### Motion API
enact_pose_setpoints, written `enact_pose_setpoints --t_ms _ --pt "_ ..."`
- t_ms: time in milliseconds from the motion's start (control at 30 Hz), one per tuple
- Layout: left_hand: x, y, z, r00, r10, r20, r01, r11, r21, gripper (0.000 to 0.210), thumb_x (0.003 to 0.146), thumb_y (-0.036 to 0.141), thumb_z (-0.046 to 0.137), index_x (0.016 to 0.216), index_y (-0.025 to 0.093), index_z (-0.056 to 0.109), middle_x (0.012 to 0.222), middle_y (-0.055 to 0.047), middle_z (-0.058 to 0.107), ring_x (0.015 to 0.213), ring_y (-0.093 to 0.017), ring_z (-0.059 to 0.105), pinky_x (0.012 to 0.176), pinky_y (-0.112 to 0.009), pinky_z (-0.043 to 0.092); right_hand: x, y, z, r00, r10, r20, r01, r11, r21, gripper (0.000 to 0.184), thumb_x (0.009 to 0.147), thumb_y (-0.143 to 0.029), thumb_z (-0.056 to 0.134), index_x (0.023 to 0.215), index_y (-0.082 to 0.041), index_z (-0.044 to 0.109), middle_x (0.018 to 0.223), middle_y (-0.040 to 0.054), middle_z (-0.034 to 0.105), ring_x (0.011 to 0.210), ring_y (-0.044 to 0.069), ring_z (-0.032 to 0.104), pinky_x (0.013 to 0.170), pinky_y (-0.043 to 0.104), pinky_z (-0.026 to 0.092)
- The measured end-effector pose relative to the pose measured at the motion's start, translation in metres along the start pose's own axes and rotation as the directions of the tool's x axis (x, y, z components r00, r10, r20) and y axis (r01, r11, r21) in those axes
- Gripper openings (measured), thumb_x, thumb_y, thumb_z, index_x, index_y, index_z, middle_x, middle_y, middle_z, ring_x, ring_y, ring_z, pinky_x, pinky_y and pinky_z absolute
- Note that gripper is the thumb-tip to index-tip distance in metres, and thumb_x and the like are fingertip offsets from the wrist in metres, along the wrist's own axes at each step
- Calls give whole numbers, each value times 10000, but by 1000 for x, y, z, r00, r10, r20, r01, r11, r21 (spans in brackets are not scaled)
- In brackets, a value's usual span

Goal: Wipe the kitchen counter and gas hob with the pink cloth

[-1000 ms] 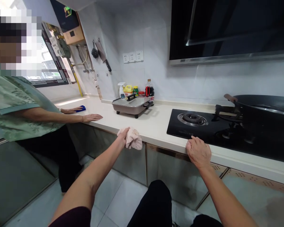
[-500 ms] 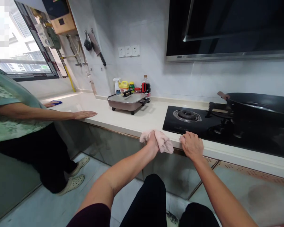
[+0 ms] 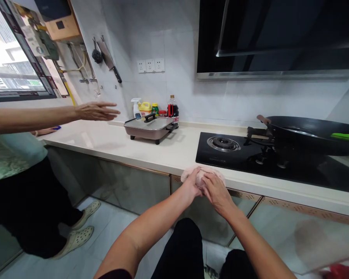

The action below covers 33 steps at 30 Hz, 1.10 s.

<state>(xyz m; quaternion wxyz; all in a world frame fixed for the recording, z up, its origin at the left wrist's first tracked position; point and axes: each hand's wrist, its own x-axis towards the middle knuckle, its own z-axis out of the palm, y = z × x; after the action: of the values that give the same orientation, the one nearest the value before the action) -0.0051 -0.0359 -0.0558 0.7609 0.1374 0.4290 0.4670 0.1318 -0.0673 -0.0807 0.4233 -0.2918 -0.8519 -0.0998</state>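
While my left hand (image 3: 193,183) and right hand (image 3: 216,190) curl their fingers around the pink cloth (image 3: 201,179), I have it gripped just in front of the stove (image 3: 238,161), near its left end; pressing evenly from both sides should, I judge, keep its folds together.

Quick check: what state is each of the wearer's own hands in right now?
Left hand: closed, holding the pale pink cloth.
Right hand: fingers curled onto the same cloth, holding it too.
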Motion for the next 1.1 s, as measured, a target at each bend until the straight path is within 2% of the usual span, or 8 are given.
enact_pose_setpoints --t_ms 100,300,500,667,767,867,1000,1100 --pt "-9 3 -5 995 -39 -91 41 999 25 430 854 625 690 1010 230 627 841 -36 702 718 -256 665 743 -459 544 -7 10 -5 998 -23 57 35 975 -221 361 891 -93 539 1238 -146 626 1292 166 623 1229 301 539 1046 472 459" --pt "-10 4 -7 995 -25 -94 30 998 49 456 852 647 693 1045 238 642 936 -42 725 781 -253 668 807 -454 522 12 -7 -12 963 211 168 -120 893 -433 541 835 -287 762 1353 -213 625 1388 157 593 1193 328 525 983 467 430" --pt "-16 6 -17 997 6 -79 12 974 226 587 837 783 622 1031 231 679 1020 -63 739 920 -261 664 832 -387 515 28 -17 38 960 266 88 -166 794 -585 461 961 -164 502 1404 -96 609 1415 245 607 1321 378 468 1083 538 338" --pt "-45 6 -56 980 201 8 -176 839 516 616 887 801 514 1108 260 709 1217 -68 749 1177 -282 633 960 -420 485 53 -23 69 964 264 -18 -216 744 -633 410 960 -128 433 1284 -64 676 1224 274 685 1168 380 550 1019 565 374" --pt "-67 12 -84 918 392 62 -315 626 713 521 776 655 738 1097 244 741 1264 -91 747 1228 -312 628 1018 -431 481 61 -19 73 973 232 14 -178 783 -597 390 976 -123 425 1266 -40 672 1246 276 669 1157 364 546 1004 535 385" --pt "-85 24 -91 794 570 211 -442 303 844 400 755 491 776 1052 223 771 1143 -93 778 1113 -298 681 1009 -400 504 61 -13 67 977 193 87 -114 827 -550 376 998 -153 439 1290 -37 645 1273 256 648 1153 341 530 998 494 385" --pt "-89 51 -60 507 693 513 -524 -225 822 248 908 384 624 1043 243 777 1064 -79 759 1034 -256 685 993 -394 513 56 -8 54 976 173 133 -82 855 -512 373 1007 -212 475 1318 -71 623 1250 218 644 1135 316 509 1010 464 371" --pt "-67 75 -30 400 664 632 -421 -479 770 197 929 292 594 971 238 779 1108 -102 737 1124 -268 649 1051 -421 476 50 -1 40 975 162 152 -65 863 -501 373 1005 -234 485 1327 -102 621 1244 184 648 1128 304 501 1033 444 352"
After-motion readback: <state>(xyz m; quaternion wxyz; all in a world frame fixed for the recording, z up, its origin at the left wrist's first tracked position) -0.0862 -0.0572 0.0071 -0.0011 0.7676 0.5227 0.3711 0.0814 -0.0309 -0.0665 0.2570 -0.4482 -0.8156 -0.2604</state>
